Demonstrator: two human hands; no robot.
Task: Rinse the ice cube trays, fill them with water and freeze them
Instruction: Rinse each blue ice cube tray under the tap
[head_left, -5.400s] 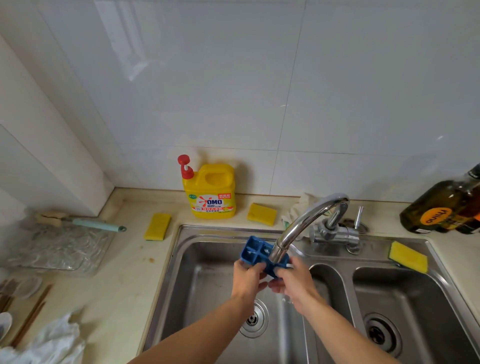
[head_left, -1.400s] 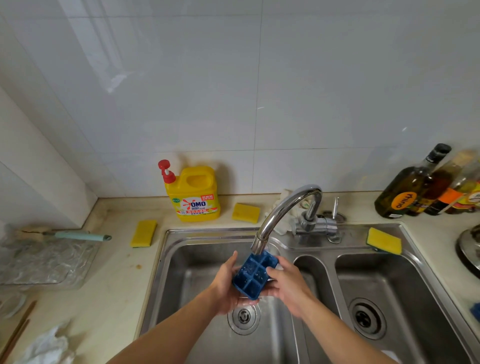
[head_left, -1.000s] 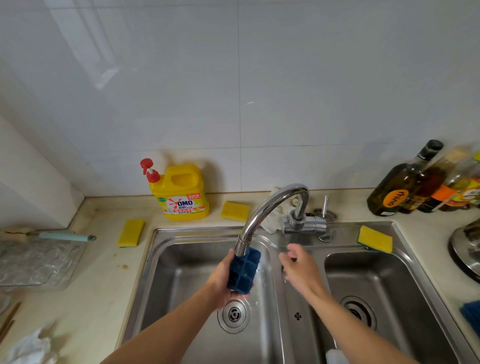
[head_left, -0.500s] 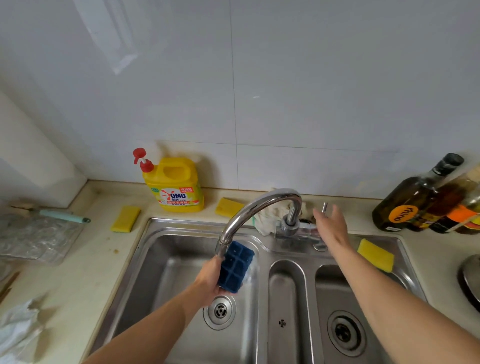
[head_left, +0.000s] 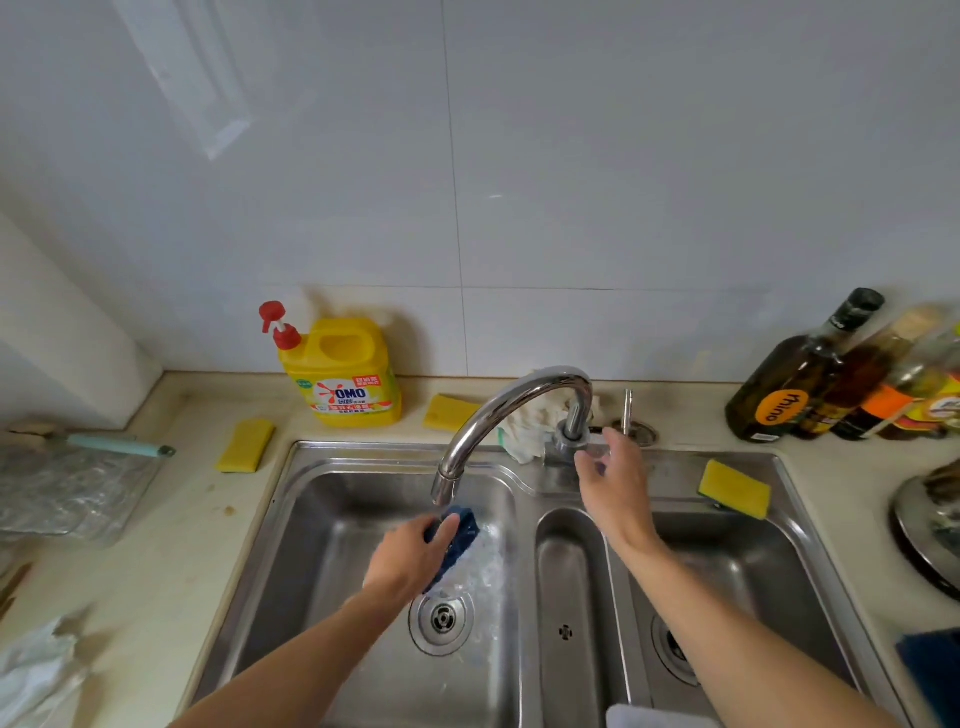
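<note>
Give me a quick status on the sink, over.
Left hand grips blue ice cube tray under faucet spout, water splashing. Right hand on faucet handle. Nothing blocking the basin.

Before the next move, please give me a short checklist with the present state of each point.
1. Tray under spout: ok.
2. Left hand grips tray: ok.
3. Water running over tray: ok.
4. Right hand at faucet handle: ok.
5. Drain unblocked: ok.
6. Tray cells rinsed clean: cannot tell, hand and water hide them.
</note>
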